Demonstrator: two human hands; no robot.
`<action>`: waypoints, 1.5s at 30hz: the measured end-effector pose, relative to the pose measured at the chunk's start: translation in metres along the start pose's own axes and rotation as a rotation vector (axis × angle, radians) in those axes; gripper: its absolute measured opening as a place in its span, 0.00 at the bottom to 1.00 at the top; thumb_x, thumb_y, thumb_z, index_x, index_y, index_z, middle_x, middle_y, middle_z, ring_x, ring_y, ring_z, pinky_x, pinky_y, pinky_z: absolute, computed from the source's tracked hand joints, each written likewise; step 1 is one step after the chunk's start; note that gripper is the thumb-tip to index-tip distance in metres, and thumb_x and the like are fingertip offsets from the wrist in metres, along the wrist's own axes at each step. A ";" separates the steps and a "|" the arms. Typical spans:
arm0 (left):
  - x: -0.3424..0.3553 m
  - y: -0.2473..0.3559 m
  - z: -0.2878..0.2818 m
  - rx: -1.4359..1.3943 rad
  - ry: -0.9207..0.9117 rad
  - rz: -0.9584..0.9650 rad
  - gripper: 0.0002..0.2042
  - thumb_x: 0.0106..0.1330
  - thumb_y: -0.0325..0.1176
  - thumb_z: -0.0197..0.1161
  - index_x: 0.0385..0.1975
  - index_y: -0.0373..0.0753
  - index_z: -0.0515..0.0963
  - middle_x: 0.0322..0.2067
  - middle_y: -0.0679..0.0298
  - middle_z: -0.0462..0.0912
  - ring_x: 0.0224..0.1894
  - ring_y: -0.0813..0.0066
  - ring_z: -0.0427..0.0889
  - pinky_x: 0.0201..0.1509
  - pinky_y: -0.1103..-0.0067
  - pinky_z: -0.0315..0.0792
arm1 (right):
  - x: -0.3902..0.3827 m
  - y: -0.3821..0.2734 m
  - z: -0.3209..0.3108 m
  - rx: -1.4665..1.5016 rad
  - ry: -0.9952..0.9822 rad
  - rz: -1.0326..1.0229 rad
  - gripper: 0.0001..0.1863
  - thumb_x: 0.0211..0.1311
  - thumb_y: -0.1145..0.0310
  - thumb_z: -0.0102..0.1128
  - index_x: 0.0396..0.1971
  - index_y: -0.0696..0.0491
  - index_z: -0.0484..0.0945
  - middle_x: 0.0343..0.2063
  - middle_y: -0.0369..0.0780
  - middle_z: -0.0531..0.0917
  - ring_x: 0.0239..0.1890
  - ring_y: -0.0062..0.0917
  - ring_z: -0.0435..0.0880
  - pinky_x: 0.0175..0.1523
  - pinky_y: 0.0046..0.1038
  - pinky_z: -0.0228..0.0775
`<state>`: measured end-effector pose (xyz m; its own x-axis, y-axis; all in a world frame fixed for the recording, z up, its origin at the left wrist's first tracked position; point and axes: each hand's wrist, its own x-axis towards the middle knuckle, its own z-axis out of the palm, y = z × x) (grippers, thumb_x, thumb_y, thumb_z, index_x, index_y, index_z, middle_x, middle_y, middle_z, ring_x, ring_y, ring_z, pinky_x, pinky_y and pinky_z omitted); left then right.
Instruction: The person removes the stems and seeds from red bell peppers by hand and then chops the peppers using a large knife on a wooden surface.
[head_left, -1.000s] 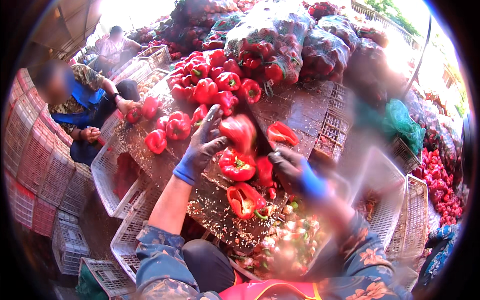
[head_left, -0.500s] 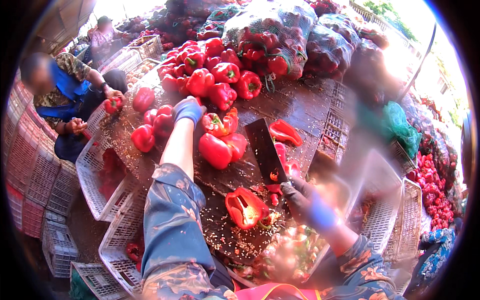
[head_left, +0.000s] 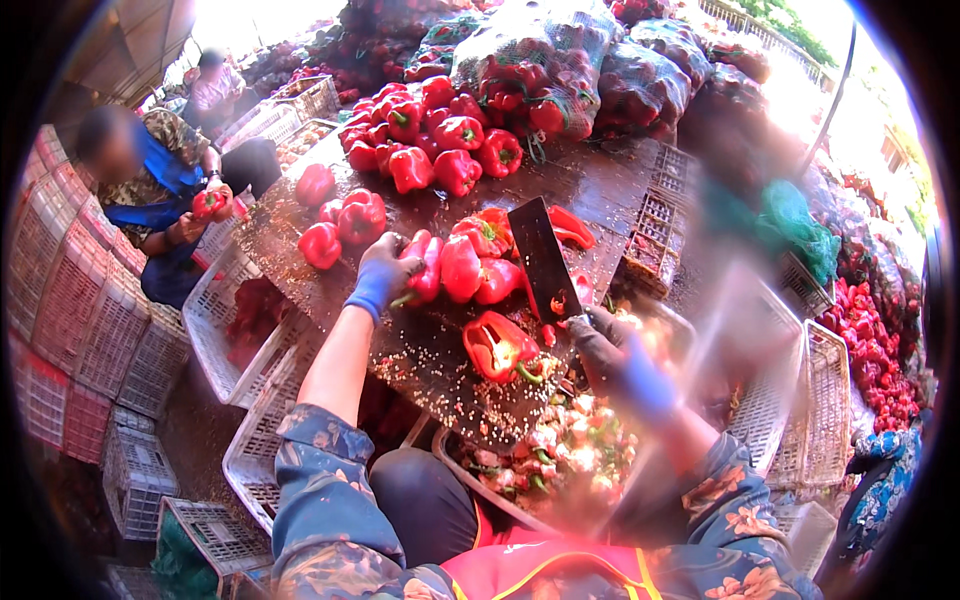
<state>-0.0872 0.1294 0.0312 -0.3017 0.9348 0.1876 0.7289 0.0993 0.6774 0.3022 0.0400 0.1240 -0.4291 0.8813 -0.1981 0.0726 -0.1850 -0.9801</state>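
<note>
My left hand (head_left: 390, 268), in a dark and blue glove, is closed on a red bell pepper (head_left: 424, 263) over the board. My right hand (head_left: 610, 355), gloved the same way, grips a broad dark cleaver (head_left: 540, 262) whose blade points forward across the board (head_left: 610, 180). Between blade and left hand lie cut and whole red peppers (head_left: 462, 270). A halved pepper (head_left: 497, 345) with its core showing lies nearer me, among scattered seeds. Farther forward is a heap of whole peppers (head_left: 410, 170); more (head_left: 320, 245) lie at the left.
Mesh sacks of peppers (head_left: 530, 75) are piled behind. Plastic crates (head_left: 210, 330) (head_left: 815, 400) surround the board. A bin of pepper cores (head_left: 560, 450) sits below it. A co-worker (head_left: 160, 190) at the left holds a pepper; another person (head_left: 215, 95) sits farther back.
My left hand has come back from farther forward and now grips a pepper nearer me. The cleaver stays in my right hand. The co-worker's pepper is now between both their hands.
</note>
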 end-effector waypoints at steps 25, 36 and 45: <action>-0.141 0.052 0.007 -1.101 -0.084 -0.185 0.39 0.56 0.17 0.70 0.71 0.35 0.63 0.53 0.55 0.81 0.46 0.70 0.84 0.52 0.74 0.81 | -0.093 0.048 0.005 0.158 0.028 -0.039 0.22 0.75 0.55 0.58 0.61 0.52 0.75 0.25 0.26 0.73 0.23 0.10 0.71 0.27 0.17 0.64; -0.130 0.165 -0.011 -0.524 0.182 0.844 0.45 0.56 0.39 0.79 0.72 0.33 0.62 0.68 0.49 0.69 0.70 0.57 0.68 0.73 0.64 0.64 | -0.070 -0.020 -0.016 0.138 0.065 -0.809 0.13 0.79 0.65 0.50 0.54 0.56 0.75 0.30 0.36 0.80 0.27 0.19 0.78 0.30 0.22 0.74; -0.018 -0.011 0.018 0.249 0.400 0.397 0.46 0.55 0.56 0.76 0.70 0.38 0.65 0.65 0.45 0.73 0.69 0.47 0.69 0.72 0.61 0.65 | -0.004 0.057 -0.029 -0.112 0.016 -0.138 0.14 0.75 0.57 0.58 0.47 0.52 0.80 0.23 0.25 0.72 0.20 0.08 0.66 0.23 0.17 0.53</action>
<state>-0.0787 0.1176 0.0082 -0.1497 0.7212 0.6763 0.9398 -0.1087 0.3239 0.3343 0.0388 0.0685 -0.4278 0.9018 -0.0611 0.1145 -0.0130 -0.9933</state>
